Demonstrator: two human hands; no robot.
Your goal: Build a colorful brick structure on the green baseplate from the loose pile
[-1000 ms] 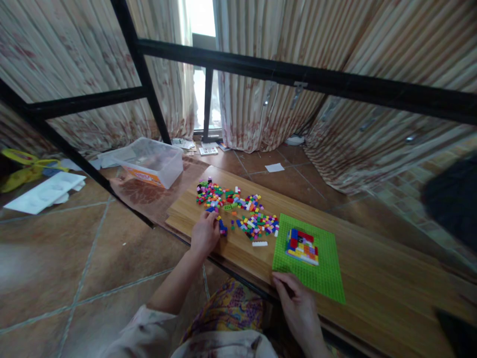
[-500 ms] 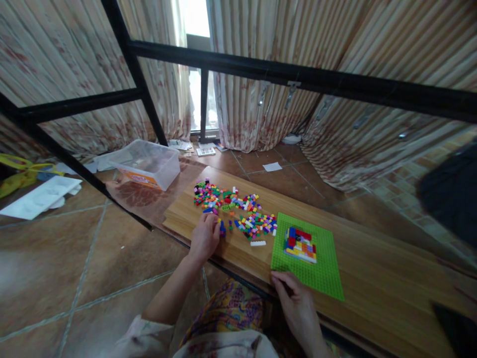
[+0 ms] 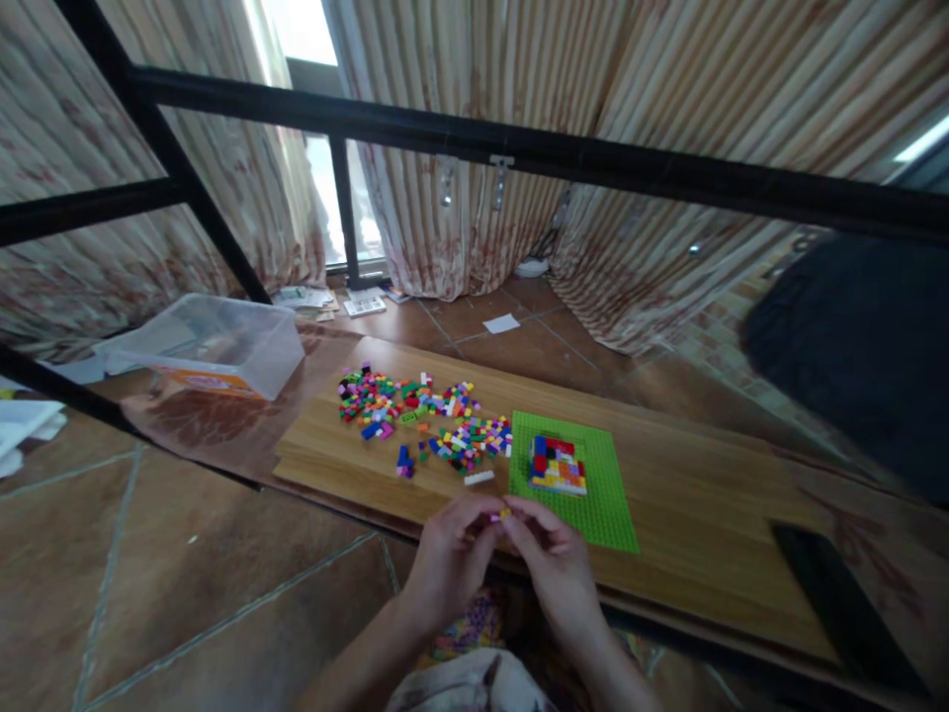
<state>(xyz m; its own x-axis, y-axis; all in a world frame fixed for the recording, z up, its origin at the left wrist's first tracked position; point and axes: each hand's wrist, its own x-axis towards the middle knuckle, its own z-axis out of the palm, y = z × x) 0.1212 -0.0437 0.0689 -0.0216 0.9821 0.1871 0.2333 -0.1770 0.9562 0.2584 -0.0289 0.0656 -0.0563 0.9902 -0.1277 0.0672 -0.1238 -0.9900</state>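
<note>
My left hand [image 3: 454, 549] and my right hand [image 3: 550, 554] meet at the board's front edge, fingertips pinched together. Between them are small toy bricks [image 3: 501, 515], one yellow and one pink or purple; whether they are joined I cannot tell. Just beyond my right hand lies a green baseplate [image 3: 612, 494], bearing a low block of mixed-colour bricks [image 3: 558, 465]. Left of the baseplate spread heaps of loose bricks [image 3: 471, 442]. A long white brick [image 3: 478, 478] lies near my left hand, and a small blue cluster [image 3: 404, 462] sits farther left.
The bricks lie on a wooden board [image 3: 697, 494]. At its left end stands a clear plastic bin [image 3: 215, 341] with an orange label. A dark flat object [image 3: 837, 593] lies at the right. Black metal bars [image 3: 415, 129] cross in front of striped curtains.
My left hand has left the loose bricks and come right, with small bricks in its fingertips. My right hand has lifted from the baseplate's corner to meet it. The view has shifted right.
</note>
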